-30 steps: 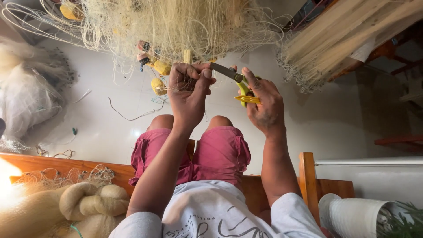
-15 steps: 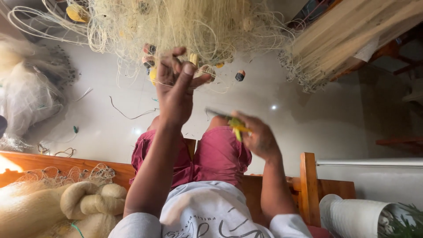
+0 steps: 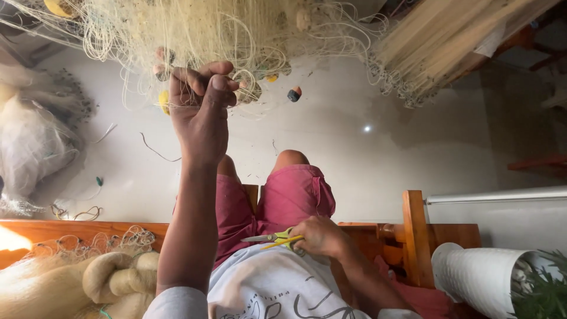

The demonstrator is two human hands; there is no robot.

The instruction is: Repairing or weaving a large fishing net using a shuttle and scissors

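The left hand (image 3: 201,112) is raised and clenched around strands of a pale, fine-threaded fishing net (image 3: 195,29) that hangs in a tangled, wispy mass along the top of the view, its mesh loose and stringy with loops trailing down. Small rounded floats are caught in it: a yellow one (image 3: 163,101) just beside the left hand and a dark one with an orange tip (image 3: 293,94) a little off to the side. The right hand (image 3: 322,236) rests low against the person's lap, fingers wrapped around the yellow-green handles of a small pair of scissors (image 3: 273,238), whose thin metal blades point toward the left arm. The person wears pink cloth shorts (image 3: 295,195) and a white printed shirt (image 3: 266,289), and sits on a wooden seat (image 3: 413,236) with smooth orange-brown rails. The floor (image 3: 366,159) beyond the knees is smooth, pale and slightly glossy. A second heap of netting (image 3: 32,142), greyish and gauzy, lies on the floor near its left edge. Thick cream rope (image 3: 112,277), soft and coiled, sits by the left elbow. A white ribbed pot (image 3: 472,274) holds a green plant (image 3: 543,292) in the lower right corner.
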